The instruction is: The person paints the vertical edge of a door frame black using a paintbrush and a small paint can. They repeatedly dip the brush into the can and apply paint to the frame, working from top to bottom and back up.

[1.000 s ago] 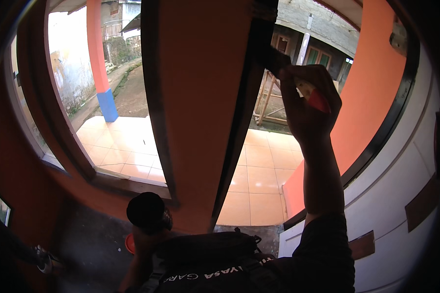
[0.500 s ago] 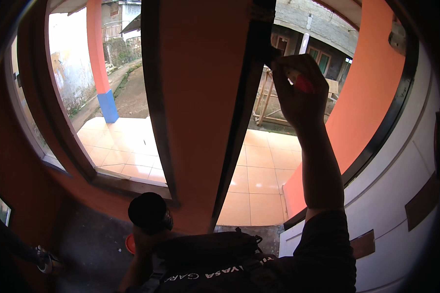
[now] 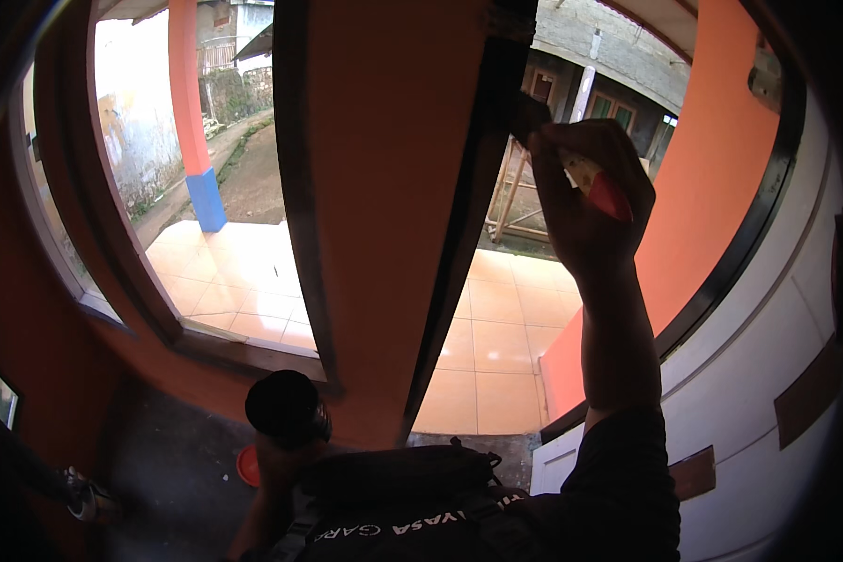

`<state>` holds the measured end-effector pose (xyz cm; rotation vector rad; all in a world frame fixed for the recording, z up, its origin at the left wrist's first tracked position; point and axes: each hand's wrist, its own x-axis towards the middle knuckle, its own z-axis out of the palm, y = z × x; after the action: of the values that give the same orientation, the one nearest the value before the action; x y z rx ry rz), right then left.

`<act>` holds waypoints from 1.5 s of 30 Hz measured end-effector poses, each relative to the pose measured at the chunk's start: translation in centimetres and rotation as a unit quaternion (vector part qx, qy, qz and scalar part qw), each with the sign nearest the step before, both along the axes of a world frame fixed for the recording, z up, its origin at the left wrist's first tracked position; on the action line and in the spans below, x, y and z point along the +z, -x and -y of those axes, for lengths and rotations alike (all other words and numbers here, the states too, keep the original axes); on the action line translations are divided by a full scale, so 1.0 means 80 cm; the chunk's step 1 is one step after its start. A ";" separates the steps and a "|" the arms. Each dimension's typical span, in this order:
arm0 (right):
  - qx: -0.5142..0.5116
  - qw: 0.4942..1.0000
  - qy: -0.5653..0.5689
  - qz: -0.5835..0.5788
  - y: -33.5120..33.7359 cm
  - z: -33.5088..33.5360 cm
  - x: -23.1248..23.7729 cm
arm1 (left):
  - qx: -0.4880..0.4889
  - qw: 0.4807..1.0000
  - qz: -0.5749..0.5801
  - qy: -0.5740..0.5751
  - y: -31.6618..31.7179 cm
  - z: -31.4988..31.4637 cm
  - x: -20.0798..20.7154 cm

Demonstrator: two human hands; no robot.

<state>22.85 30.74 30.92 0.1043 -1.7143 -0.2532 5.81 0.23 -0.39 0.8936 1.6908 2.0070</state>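
Observation:
My right hand (image 3: 571, 211) is raised, its fingers closed around a paintbrush (image 3: 611, 197) with a pale and red handle. The dark brush head is against, or very close to, the black door frame (image 3: 463, 215) beside the orange wall strip; shadow hides the exact contact. Low and close to my body, my left hand (image 3: 281, 461) grips a dark round can (image 3: 283, 403). Its top looks black, and I cannot make out what is inside.
An open doorway with a tiled porch (image 3: 501, 347) lies right of the orange wall (image 3: 379, 234). A white door (image 3: 749, 393) stands at the right. Left is a framed window opening (image 3: 197, 351). A red round item (image 3: 247, 465) rests on the dark floor.
My right hand and the paintbrush have shifted slightly down and to the right, and more of the brush handle shows. The left hand with the can stays in place.

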 end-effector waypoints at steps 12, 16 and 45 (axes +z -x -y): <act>0.001 0.999 -0.032 -0.012 0.008 -0.012 0.015 | 0.004 1.000 -0.021 -0.003 0.001 -0.002 0.002; -0.028 0.998 0.047 0.037 0.014 -0.012 -0.005 | 0.001 1.000 -0.006 0.009 0.002 0.001 0.005; 0.001 0.994 0.111 0.012 -0.003 -0.006 0.031 | 0.001 0.999 0.028 -0.030 0.010 0.002 0.004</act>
<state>23.07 31.24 33.38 -0.0557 -1.7550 -0.0590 4.98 0.04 -0.06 0.8475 1.6097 2.0735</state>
